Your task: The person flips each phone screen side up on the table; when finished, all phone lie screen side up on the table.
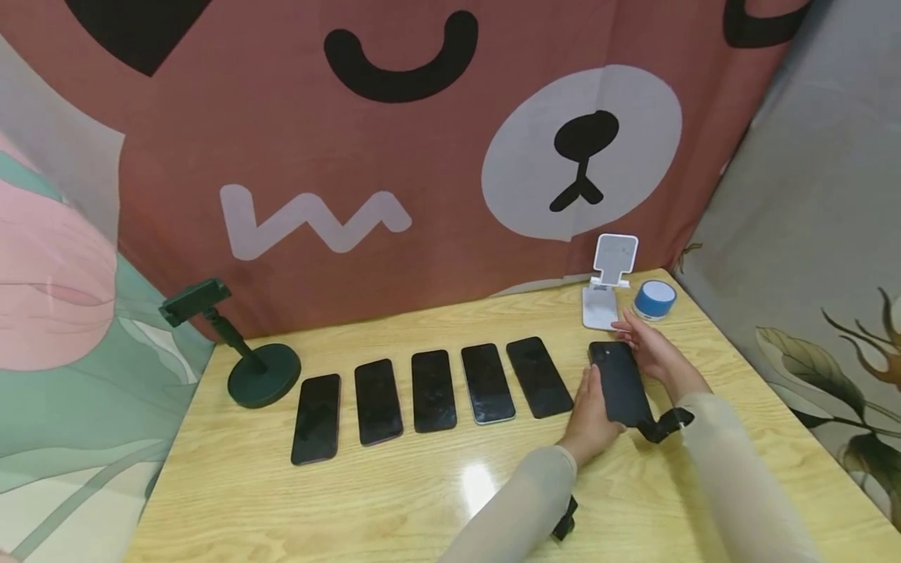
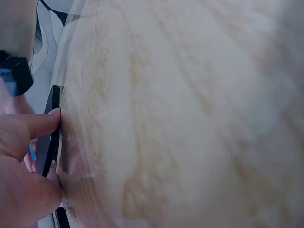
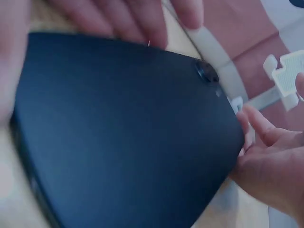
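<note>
A dark phone (image 1: 619,387), back side up with its camera lens (image 3: 207,71) at the far end, is tilted over the table's right side. My left hand (image 1: 590,414) grips it along its left edge and near end, thumb and fingers at the rim. By the phone's upper right corner is my right hand (image 1: 656,353), its fingers fairly straight and reaching past the far end. In the right wrist view that hand (image 3: 273,164) meets the corner; whether it bears any weight I cannot tell. The left wrist view shows the phone (image 2: 47,147) edge-on.
A white folding phone stand (image 1: 601,306) and a blue round tub with a white top (image 1: 655,300) stand behind the hands. Several phones, such as one dark phone (image 1: 538,377), lie in a row leftward. A dark green holder (image 1: 263,375) stands at the table's left.
</note>
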`<state>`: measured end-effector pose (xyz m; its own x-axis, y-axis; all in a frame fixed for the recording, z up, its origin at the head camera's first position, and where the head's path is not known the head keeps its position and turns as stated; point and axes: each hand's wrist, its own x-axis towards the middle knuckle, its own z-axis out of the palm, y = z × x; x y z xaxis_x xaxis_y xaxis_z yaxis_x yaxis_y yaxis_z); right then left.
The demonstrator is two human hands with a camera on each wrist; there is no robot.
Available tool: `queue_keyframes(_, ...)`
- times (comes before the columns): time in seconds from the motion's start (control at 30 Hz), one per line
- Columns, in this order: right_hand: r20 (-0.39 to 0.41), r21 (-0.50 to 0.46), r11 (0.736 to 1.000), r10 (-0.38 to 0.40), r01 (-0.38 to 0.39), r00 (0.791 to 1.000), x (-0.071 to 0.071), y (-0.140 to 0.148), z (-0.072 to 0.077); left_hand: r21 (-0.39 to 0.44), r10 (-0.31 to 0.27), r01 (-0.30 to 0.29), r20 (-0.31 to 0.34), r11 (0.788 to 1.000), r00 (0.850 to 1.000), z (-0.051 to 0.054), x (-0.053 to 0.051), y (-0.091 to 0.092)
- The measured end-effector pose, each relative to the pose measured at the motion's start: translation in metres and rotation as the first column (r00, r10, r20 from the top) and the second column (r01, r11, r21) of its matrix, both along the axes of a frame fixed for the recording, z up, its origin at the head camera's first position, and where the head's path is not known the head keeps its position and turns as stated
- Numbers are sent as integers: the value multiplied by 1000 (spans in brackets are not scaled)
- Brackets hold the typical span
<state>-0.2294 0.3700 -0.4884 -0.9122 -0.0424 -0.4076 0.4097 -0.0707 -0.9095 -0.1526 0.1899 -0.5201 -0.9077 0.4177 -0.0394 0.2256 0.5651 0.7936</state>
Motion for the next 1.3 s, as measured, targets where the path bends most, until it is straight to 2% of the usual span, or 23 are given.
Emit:
queue_keyframes(0.1, 24, -12, 998, 62, -61, 998, 6, 3, -3, -7, 4, -4, 8, 1000, 1000, 2, 1, 0)
queue_keyframes(0.27, 6, -43, 990, 138, -138, 990, 18, 1, -6, -3, 16, -16, 26, 1000, 1000, 4, 1, -1)
queue_keyframes(0.37, 0, -127, 978, 166, -165, 986, 24, 3, -6, -7, 10, -9, 29, 1000, 1000, 3, 1, -2)
queue_keyframes(0.57, 0, -325, 913, 261, -247, 965, 32, 14, -6, -45, -27, 27, 11, 999, 1000, 1, 0, -1)
queue_keyframes(0.7, -38, -397, 866, 314, -303, 949, 32, 20, -6, -73, -68, 67, -15, 995, 998, 2, 1, -2)
queue_keyframes(0.8, -43, -407, 856, 331, -319, 943, 32, 20, -6, -111, -98, 92, -46, 990, 994, 2, 3, -4)
queue_keyframes(0.93, -28, -389, 867, 328, -312, 944, 30, 17, -6, -143, -127, 115, -78, 983, 989, 2, 2, -9)
queue_keyframes(1.0, -21, -388, 870, 321, -303, 947, 30, 16, -6, -125, -133, 124, -72, 984, 988, 4, 2, -10)
queue_keyframes(1.13, -22, -438, 854, 300, -279, 954, 32, 16, -3, -63, -139, 136, -46, 989, 989, 11, 2, -14)
queue_keyframes(1.3, -37, -510, 815, 299, -275, 954, 31, 13, 5, 7, -84, 84, 0, 996, 996, 18, 5, -15)
